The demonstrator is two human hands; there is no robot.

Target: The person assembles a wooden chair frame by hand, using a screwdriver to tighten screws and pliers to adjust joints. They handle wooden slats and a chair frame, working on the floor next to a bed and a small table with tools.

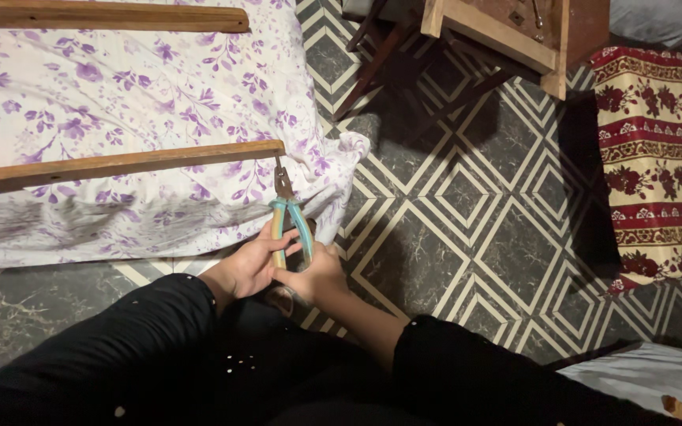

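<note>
Both hands were on the pliers (289,214), whose teal handles pointed back toward the person while the nose met the right end of the near slat (120,164), seemingly at something small set in the wood; what it gripped was too small to tell. The left hand (248,267) had its fingers wrapped round the left handle, and the right hand (316,276) was closed on the right handle, so both sets of fingers were pinching the tool. The slat lay across a flowered sheet (120,87) on the floor (467,213), with a second slat (104,16) farther off at the top.

To do this well, I judged the squeeze should be kept even from both sides so the nose did not slip off. The pull ought to run straight along the tool's line, since a sideways twist could jerk the slat across the loose cloth. Steadying the wood would probably help.
</note>
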